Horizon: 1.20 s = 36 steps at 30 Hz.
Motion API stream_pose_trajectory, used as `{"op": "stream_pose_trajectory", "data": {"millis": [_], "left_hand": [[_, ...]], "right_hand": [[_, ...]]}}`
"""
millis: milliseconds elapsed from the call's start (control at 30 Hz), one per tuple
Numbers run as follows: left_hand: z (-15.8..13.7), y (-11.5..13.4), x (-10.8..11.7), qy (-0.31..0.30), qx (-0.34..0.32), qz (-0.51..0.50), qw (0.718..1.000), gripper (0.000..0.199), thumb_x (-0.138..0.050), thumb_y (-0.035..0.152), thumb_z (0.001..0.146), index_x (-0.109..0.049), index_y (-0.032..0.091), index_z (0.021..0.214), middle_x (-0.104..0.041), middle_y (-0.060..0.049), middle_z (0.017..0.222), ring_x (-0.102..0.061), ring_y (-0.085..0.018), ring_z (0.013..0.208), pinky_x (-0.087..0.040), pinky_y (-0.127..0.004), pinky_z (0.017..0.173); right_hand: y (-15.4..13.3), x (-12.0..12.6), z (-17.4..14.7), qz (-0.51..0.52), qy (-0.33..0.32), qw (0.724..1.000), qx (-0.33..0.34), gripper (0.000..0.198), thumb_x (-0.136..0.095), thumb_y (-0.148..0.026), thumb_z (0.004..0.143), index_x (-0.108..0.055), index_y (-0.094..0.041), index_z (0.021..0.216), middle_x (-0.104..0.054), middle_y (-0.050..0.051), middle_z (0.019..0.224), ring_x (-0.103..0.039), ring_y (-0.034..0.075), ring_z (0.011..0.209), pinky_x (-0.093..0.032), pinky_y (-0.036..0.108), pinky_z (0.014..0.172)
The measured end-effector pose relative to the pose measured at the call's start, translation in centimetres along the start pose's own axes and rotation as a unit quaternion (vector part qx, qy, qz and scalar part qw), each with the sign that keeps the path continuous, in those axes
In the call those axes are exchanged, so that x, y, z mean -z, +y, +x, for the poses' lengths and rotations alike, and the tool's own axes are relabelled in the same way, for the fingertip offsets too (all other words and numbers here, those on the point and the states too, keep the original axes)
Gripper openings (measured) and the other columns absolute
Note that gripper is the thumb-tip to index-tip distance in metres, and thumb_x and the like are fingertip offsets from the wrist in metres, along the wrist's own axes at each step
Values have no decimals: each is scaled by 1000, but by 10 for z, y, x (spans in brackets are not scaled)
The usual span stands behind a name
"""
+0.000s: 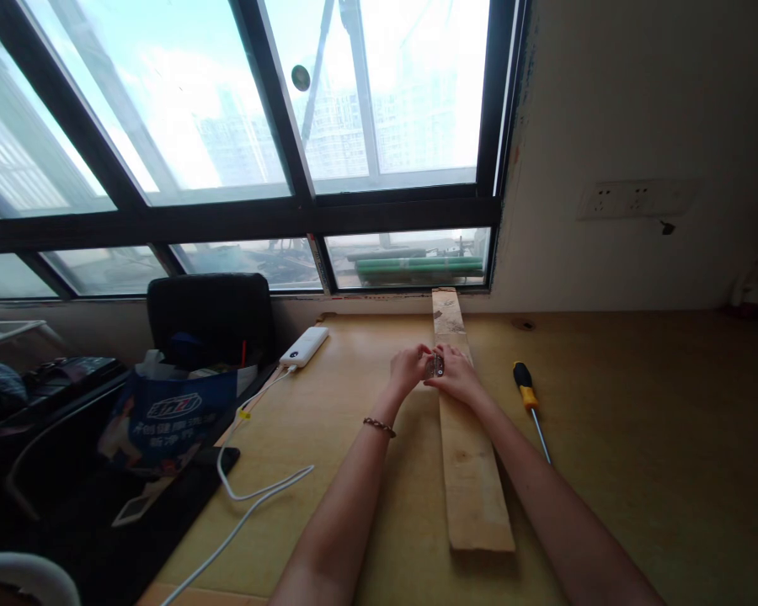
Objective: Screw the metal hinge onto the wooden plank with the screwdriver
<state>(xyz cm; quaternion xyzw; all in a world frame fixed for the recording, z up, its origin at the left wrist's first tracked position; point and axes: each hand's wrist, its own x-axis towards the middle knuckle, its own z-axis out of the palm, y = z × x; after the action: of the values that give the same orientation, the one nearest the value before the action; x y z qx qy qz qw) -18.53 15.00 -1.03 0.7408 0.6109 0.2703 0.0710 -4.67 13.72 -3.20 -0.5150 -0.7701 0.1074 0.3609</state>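
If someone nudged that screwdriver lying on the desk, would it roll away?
Probably a little: the screwdriver has a rounded yellow-and-black handle and thin round shaft, lying free on the flat desk. The thicker handle would likely make it curve rather than roll straight.

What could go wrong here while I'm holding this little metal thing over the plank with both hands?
1. The small metal piece is pinched between the left hand and right hand; if the grip slips, it could drop off the wooden plank and be hard to find.
2. The screwdriver lies loose near the right forearm; an elbow nudge could roll it.
3. The white cable from the power bank trails over the table edge and might snag.
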Motion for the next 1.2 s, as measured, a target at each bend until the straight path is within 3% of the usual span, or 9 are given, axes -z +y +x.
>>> {"op": "stream_pose_trajectory", "data": {"millis": [233,567,833,1033,1200], "left_hand": [[0,0,0,20,-22,2,1000,21,-50,35,80,-66,26,90,-68,-2,80,-59,-15,76,-37,-23,65],[11,-8,1,-32,38,-135,990,22,-62,32,66,-71,19,82,-65,-1,69,-55,-12,62,-35,-21,54],[21,-20,-28,-49,146,-333,930,22,-65,15,60,-70,10,81,-64,-4,65,-57,-10,59,-41,-19,54],[18,-22,-36,-3,174,-315,933,20,-69,22,59,-70,11,75,-63,-4,63,-56,-11,56,-39,-19,50],[16,-20,-31,-7,166,-319,933,20,-70,23,59,-71,13,76,-63,-3,62,-55,-10,53,-38,-19,48]], "right_hand": [[1,-1,0,-2,4,1000,2,72,-78,-38,52,-42,-20,112,-55,9,113,-49,26,106,-36,40,89],[0,2,0,16,-1,1000,10,65,-75,-36,55,-43,-21,110,-56,7,109,-51,26,104,-37,40,88],[1,1,0,15,1,1000,10,65,-75,-33,54,-44,-20,109,-57,7,109,-51,26,102,-38,39,87],[3,-1,1,15,1,1000,15,67,-75,-35,54,-43,-20,111,-57,9,109,-51,26,104,-37,41,88],[2,0,1,12,1,1000,15,64,-73,-36,56,-43,-20,110,-57,9,109,-51,26,104,-37,41,87]]}}
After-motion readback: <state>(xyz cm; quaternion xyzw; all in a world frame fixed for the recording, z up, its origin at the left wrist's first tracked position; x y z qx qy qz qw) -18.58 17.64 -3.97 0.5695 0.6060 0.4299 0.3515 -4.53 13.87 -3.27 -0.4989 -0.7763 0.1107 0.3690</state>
